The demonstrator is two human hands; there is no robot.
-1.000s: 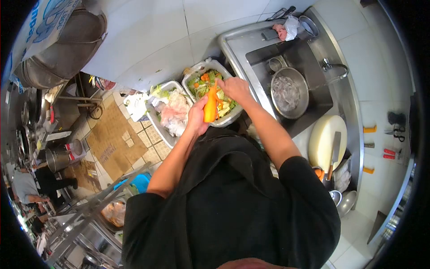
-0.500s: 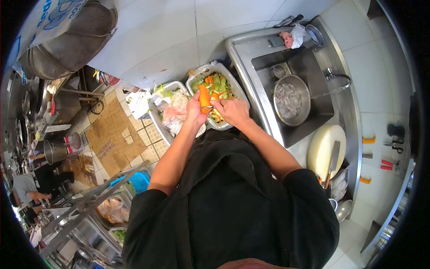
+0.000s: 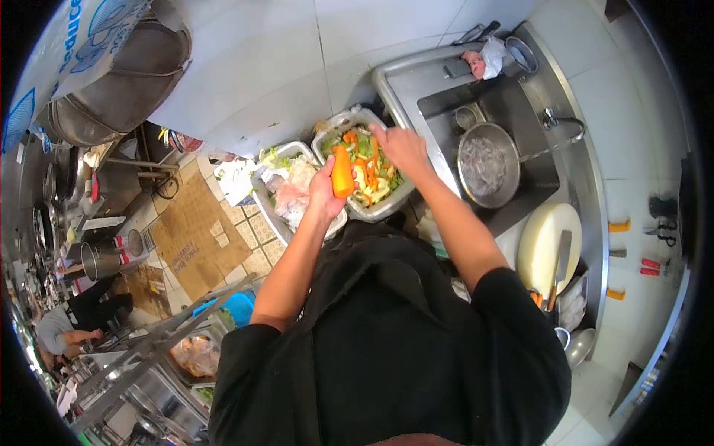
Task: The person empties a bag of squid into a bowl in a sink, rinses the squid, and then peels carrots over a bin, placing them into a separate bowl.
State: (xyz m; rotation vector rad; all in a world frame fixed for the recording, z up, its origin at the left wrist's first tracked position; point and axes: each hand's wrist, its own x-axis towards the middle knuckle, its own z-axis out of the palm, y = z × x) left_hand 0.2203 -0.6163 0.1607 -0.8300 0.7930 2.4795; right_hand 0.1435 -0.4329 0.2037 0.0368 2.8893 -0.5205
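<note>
An orange carrot [image 3: 342, 172] is gripped in my left hand [image 3: 323, 195], over the edge between two bins. My right hand [image 3: 401, 150] is apart from the carrot, above the right rim of the bin with vegetable scraps [image 3: 407, 195]. Its fingers are bent together, and anything they hold is too small to make out. Green leaves, orange peelings and pale pieces lie in that bin. The other bin [image 3: 256, 195], on the left, holds crumpled plastic and some greens.
A metal sink [image 3: 532, 189] on the right holds a bowl [image 3: 509, 167] under running water. Beyond it a knife [image 3: 561, 260] lies on a round pale board [image 3: 537, 241]. Cardboard [image 3: 190, 238] covers floor tiles at left. A person [image 3: 63, 323] bends at far left.
My right hand has moved away from the carrot, up and to the right. The carrot stays in my left hand, now more fully in view.
</note>
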